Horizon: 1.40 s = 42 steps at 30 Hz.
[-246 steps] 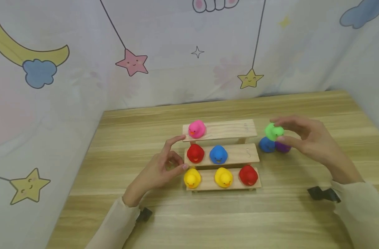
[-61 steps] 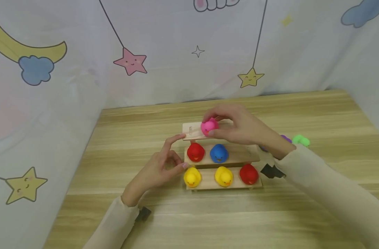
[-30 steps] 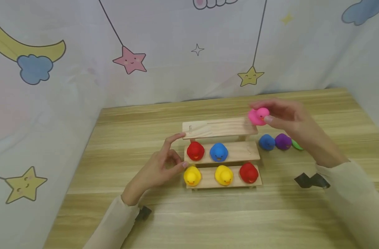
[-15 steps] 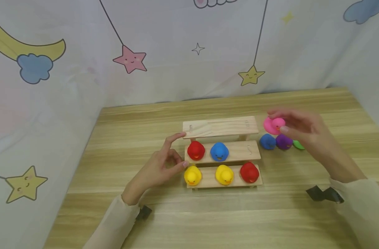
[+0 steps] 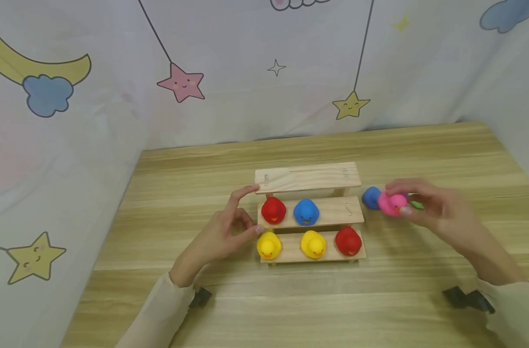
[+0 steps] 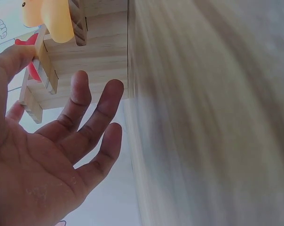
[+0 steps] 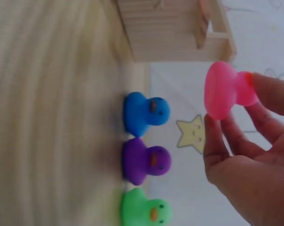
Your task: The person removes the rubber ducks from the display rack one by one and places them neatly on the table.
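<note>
My right hand pinches a pink rubber duck between thumb and fingers, right of a three-step wooden rack. In the right wrist view the pink duck is held clear of the table, above a row of blue, purple and green ducks. My left hand touches the rack's left end, index fingertip on the top step and thumb by the middle one; its other fingers are loosely bent in the left wrist view.
On the middle step sit a red duck and a blue duck. The bottom step bears two yellow ducks and a red duck. A printed cloth hangs behind the wooden table.
The right hand put the green duck beside the purple one, lifted the pink duck off the top step, and carried it right and down toward the row. The left hand stayed put.
</note>
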### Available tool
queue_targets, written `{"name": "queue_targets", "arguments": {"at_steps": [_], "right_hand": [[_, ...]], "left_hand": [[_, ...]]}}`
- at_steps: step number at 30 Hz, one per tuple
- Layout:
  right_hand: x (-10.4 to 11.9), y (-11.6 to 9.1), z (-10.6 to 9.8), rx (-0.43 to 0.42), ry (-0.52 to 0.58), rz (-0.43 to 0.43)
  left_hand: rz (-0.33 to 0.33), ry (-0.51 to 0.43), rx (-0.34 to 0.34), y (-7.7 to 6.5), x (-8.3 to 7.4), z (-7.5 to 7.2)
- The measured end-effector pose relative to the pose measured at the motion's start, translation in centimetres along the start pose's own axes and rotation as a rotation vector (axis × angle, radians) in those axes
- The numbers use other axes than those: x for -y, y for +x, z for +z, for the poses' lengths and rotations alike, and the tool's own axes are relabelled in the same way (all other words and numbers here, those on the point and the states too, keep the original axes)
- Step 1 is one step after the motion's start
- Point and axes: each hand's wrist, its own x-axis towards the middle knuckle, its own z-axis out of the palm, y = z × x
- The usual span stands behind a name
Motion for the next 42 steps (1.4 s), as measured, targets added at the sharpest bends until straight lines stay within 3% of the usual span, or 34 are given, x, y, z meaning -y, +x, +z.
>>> {"name": "queue_targets", "arguments": {"at_steps": [5, 9, 15, 29, 42], "right_hand": [[-1.1, -1.0, 0.8, 0.034, -0.091, -0.042], [-1.7, -1.6, 1.1, 0.075, -0.173, -0.010], [-2.7, -2.2, 1.2, 0.132, -0.195, 0.051], [-3.4, -2.4, 1.8, 0.076, -0.274, 0.122], [-2.7, -1.9, 2.4, 0.038, -0.256, 0.093]], "left_hand": [[-0.003, -0.012, 0.000, -0.1, 0.2, 0.0], [-0.007, -0.022, -0.001, -0.1, 0.2, 0.0], [-0.018, -0.011, 0.000, -0.1, 0.1, 0.1], [-0.022, -0.010, 0.005, -0.1, 0.0, 0.0], [-0.014, -0.009, 0.005, 0.0, -0.1, 0.0]]}}
